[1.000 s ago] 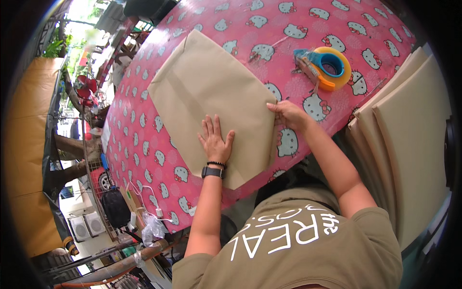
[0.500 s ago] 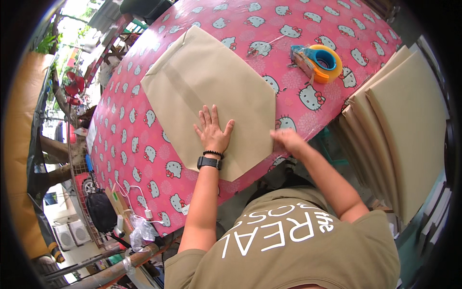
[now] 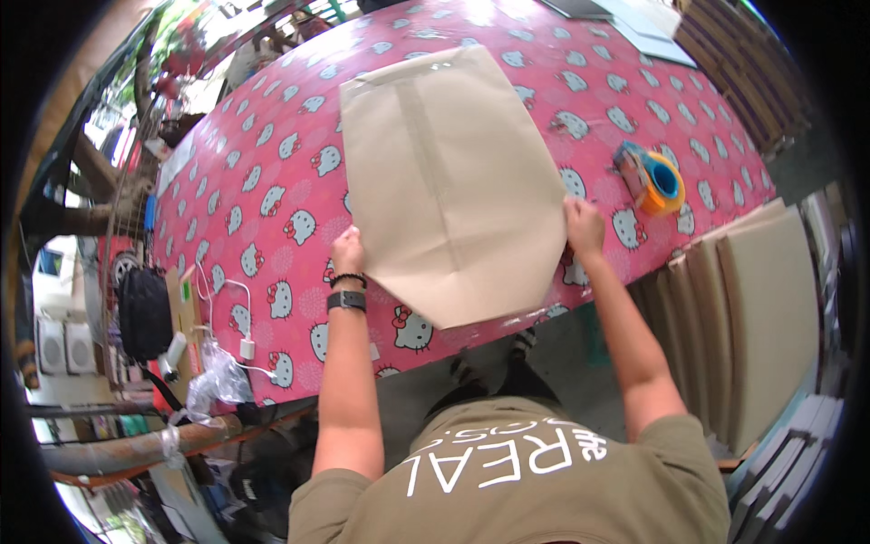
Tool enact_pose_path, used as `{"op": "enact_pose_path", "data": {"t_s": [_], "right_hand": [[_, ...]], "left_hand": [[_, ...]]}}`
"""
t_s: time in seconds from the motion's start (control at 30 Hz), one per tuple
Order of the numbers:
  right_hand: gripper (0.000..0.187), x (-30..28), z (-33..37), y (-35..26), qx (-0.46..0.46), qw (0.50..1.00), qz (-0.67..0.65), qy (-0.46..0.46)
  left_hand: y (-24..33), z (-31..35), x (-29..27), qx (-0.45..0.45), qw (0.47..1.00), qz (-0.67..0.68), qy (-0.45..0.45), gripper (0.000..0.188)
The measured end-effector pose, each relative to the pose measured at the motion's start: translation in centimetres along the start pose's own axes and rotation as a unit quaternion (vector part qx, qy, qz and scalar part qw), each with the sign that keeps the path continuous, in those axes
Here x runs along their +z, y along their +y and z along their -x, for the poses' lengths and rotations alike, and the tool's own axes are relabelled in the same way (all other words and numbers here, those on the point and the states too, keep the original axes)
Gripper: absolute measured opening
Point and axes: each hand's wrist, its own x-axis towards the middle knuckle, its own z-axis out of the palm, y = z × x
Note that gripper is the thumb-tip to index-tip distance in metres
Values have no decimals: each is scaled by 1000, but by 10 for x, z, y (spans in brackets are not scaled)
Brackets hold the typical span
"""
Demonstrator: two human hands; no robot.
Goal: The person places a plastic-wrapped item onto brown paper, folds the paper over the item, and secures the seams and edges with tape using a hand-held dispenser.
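Note:
A large flat brown paper bag (image 3: 489,181) lies on the pink table cover, a long tape-like strip running down its middle and shiny clear tape across its far end. Its near end tapers to a folded, angled edge by the table's front. At the bag's left edge my left hand (image 3: 347,251), wearing a watch and a dark bead bracelet, is closed on the paper. On the opposite edge my right hand (image 3: 584,225) pinches the paper. To the right of the bag sits a blue tape dispenser (image 3: 632,172) with a yellow-orange roll.
The table (image 3: 272,195) has a pink patterned cover. A stack of folded brown paper (image 3: 761,299) stands off its right edge. At the left front are a white cord (image 3: 246,347), a clear plastic bag (image 3: 217,381) and a black bag (image 3: 145,313). Pale flat sheets (image 3: 643,32) lie at the far right.
My left hand has gone from lying flat on the paper bag to gripping its left edge. My right hand has moved farther up the right edge. The bag has turned to lie straighter.

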Motion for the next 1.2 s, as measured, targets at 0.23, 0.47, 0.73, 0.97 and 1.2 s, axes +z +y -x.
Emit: {"op": "enact_pose_path", "data": {"t_s": [0.23, 0.47, 0.73, 0.97, 1.2], "right_hand": [[30, -13, 91, -57, -51, 979, 51, -189], [53, 95, 28, -132, -420, 874, 183, -162], [75, 61, 109, -126, -453, 800, 244, -309], [85, 13, 100, -82, -422, 812, 210, -344], [80, 26, 111, -66, -430, 816, 254, -290]], "left_hand": [[27, -6, -73, 84, 923, -374, 16, 34], [63, 28, 34, 363, 796, -477, -79, 62], [-12, 127, -19, 311, 826, -470, 0, 75], [-22, 139, -16, 87, 921, -358, 129, 126], [11, 132, -18, -45, 875, -481, 45, 133]]}}
